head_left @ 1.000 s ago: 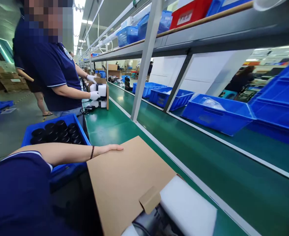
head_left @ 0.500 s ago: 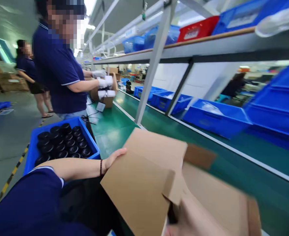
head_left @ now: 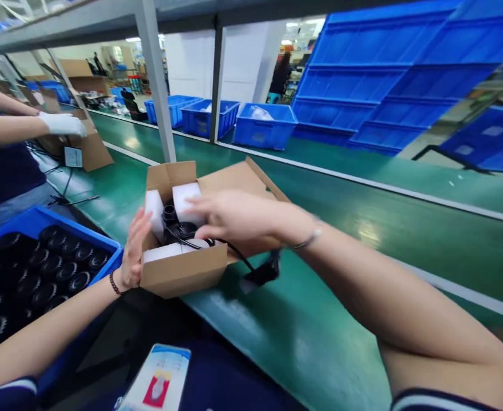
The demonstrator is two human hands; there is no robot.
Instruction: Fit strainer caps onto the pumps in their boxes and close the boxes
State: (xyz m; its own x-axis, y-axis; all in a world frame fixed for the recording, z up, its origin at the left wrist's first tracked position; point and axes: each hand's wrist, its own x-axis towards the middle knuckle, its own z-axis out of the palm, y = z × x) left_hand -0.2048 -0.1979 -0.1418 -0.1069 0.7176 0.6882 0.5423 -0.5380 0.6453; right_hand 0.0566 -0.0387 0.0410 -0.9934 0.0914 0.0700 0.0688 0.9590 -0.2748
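Observation:
An open cardboard box (head_left: 182, 273) stands on the green belt in front of me. White foam blocks (head_left: 185, 197) inside it hold a black device (head_left: 178, 228). A black cable runs out of the box to a plug (head_left: 260, 276) hanging over its right side. My left hand (head_left: 133, 249) lies flat against the box's left wall, fingers stretched out. My right hand (head_left: 229, 214) reaches over the open top, fingers on the foam and the cable; whether it grips anything is hidden.
A blue bin (head_left: 41, 260) full of round black parts sits at my left. A co-worker's gloved hand (head_left: 63, 123) rests on another carton (head_left: 84, 149) farther up the belt. Blue crates (head_left: 265, 127) line the far side, a steel post (head_left: 157, 97) stands behind, and a printed card (head_left: 157, 379) lies near me.
The view swung right and down. The box, earlier on its side with flaps toward me, now stands upright and open. My right hand has come over its top; the left shifted to its side wall.

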